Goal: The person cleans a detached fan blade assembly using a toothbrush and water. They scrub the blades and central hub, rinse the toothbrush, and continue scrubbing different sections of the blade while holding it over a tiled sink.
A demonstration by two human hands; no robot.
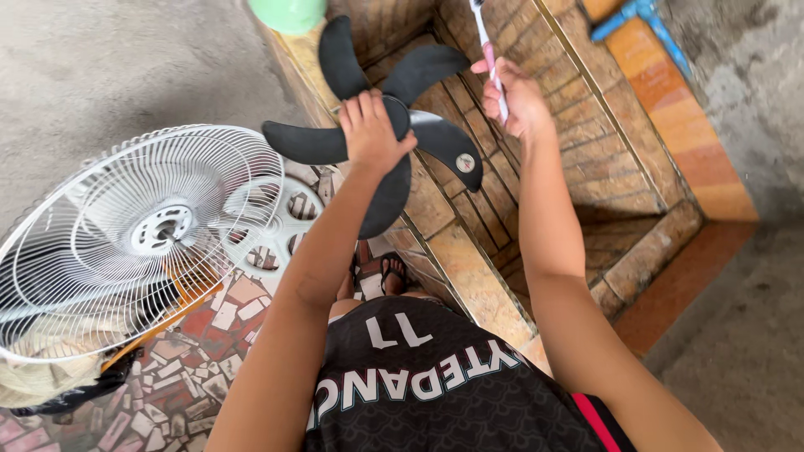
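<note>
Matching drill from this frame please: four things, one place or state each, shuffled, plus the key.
Things:
1. fan blade
2. toothbrush
3. fan guard
4. green container

Places or states:
A. on the tiled floor, bottom left
B. gripped at the hub by the left hand
C. on the ledge at the top edge
D. held upright in the right hand

Pairs: 1-B, 2-D, 3-A, 4-C

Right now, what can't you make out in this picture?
Head view only:
- Toothbrush: its head is cut off by the top edge; the right hand covers the lower handle.
- Fan blade: its hub is hidden under the left hand.
- Green object: mostly cut off by the top edge.
- Fan grille: cropped at the left edge.
</note>
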